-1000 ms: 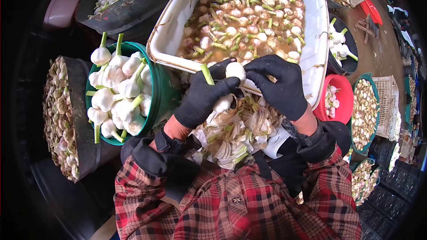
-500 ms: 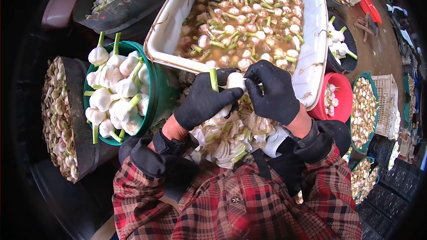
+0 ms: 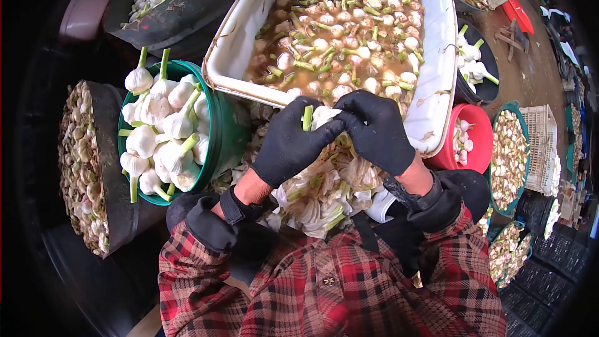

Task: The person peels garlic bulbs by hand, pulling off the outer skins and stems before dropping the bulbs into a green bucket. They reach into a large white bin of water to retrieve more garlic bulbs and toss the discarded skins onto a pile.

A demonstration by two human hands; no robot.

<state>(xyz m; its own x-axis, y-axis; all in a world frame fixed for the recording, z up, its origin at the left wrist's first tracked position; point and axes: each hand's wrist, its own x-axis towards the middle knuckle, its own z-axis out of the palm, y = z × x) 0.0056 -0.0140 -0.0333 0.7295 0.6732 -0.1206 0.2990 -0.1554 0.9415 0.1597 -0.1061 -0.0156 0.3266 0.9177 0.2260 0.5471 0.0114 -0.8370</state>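
At the center of the frame, your gloved left hand [image 3: 293, 143] grasps a white garlic bulb [image 3: 324, 117] with a green stem. Your gloved right hand [image 3: 378, 130] has its fingers pinched together at the bulb's right side; you cannot see whether they grip anything. Below lie papery peelings [image 3: 331, 190]. Above is a white tub [image 3: 243, 43] of garlic in brown water; at left, a green bucket [image 3: 218, 143] holds white bulbs.
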